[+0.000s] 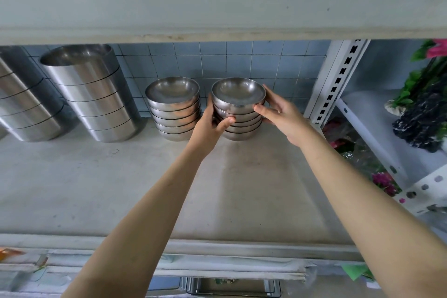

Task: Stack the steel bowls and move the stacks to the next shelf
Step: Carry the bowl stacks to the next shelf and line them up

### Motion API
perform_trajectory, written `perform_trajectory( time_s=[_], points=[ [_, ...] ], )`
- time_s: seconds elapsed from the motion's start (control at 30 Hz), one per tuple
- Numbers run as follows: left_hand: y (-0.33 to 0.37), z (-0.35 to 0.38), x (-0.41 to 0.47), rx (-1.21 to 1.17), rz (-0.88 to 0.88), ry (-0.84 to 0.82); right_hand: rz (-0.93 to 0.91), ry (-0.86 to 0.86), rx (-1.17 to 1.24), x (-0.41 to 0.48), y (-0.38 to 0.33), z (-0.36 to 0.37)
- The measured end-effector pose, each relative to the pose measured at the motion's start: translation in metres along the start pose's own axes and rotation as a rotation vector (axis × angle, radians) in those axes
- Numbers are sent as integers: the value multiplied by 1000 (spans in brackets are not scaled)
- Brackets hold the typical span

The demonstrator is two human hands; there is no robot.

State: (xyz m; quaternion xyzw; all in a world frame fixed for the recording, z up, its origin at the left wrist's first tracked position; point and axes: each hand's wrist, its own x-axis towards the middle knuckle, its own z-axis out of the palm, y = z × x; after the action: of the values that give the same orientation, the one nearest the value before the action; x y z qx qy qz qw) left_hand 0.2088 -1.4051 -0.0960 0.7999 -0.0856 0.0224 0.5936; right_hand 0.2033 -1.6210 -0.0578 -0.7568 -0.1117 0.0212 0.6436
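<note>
My left hand (212,126) at nine o'clock and right hand (280,113) at three grip the stack (238,109), fingers (262,109) curled round slick, stiff steel, likely heavy; I'd hold low.

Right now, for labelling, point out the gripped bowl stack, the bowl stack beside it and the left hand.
gripped bowl stack (238,91): head view, inside of its top bowl.
neighbouring bowl stack (173,89): head view, inside of its top bowl.
left hand (208,127): head view, middle of the hand.
</note>
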Motion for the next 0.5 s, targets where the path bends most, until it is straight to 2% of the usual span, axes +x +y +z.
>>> perform_trajectory(
  time_s=[0.17,0.27,0.33,0.43,0.5],
  points=[
    [10,-5,-9,163,-37,38,79,126,-40,-15,-6,-2],
    [20,-13,-28,292,-104,49,33,266,-175,-46,-10,6],
    [25,-25,-48,334,-54,0,-6,317,-276,-70,-8,17],
    [26,-56,-94,395,-9,-36,-9,304,-365,-104,-6,46],
    [20,-80,-130,478,29,3,-28,264,-444,-120,-7,72]
  ],
)
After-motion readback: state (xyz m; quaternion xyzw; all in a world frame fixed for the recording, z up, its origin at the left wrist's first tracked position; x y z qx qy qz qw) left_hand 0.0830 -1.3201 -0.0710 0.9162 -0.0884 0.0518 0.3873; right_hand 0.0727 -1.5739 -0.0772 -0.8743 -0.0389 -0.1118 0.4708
